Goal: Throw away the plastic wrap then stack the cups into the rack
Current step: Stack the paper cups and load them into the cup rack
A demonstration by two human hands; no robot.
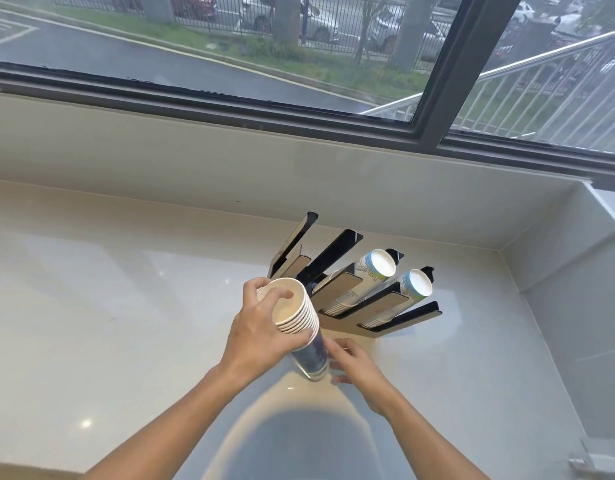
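Note:
A tall stack of white paper cups (pixel 294 315) stands upright above the counter, its rims showing at the top. Clear plastic wrap (pixel 311 362) still sleeves its lower part. My left hand (pixel 261 327) grips the stack near the top, thumb over the rim. My right hand (pixel 354 367) holds the wrap at the lower end. Just behind stands a black and wood cup rack (pixel 337 289) with several slots. Two slots on the right hold stacks of cups (pixel 378 268), and the left slots look empty.
The pale counter (pixel 126 306) runs left and toward me. A low wall and a window sill rise behind the rack. A side wall (pixel 576 289) closes the right. A small white plug-like item (pixel 593 459) lies at the lower right.

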